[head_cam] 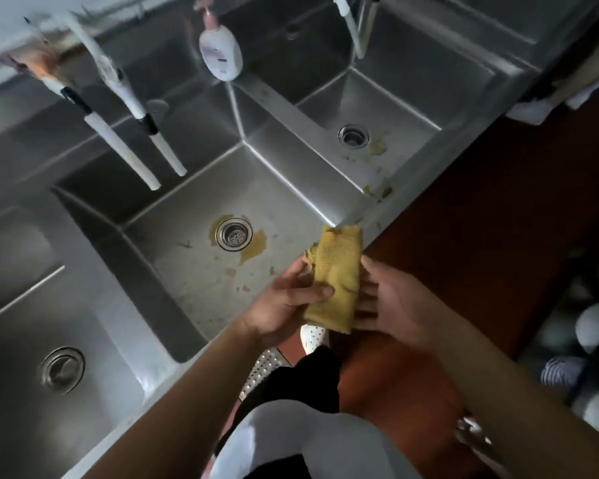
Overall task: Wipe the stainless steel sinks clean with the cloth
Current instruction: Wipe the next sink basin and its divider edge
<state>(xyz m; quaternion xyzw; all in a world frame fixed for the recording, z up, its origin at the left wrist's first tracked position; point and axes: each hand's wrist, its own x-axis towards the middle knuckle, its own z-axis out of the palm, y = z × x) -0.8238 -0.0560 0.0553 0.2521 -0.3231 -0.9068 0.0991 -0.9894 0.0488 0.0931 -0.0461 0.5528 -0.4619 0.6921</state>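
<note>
A folded yellow cloth (336, 278) is held over the front rim of the steel sink unit. My left hand (291, 299) grips its left edge, thumb on top. My right hand (391, 305) lies along its right side with fingers straight against the fabric. The middle sink (194, 271) has yellow-brown stains around its drain (234, 234) and specks across its floor. The right sink (405, 140) shows a yellow smear beside its drain (353, 135), with more residue on the front rim (377, 191). The left sink (21, 340) looks free of stains.
White faucet spouts (118, 140) hang over the middle basin and another spout (355, 25) over the right one. A white soap pump bottle (220, 50) stands on the divider. Reddish floor (481, 219) lies to the right, with shoes (595, 326) at its far edge.
</note>
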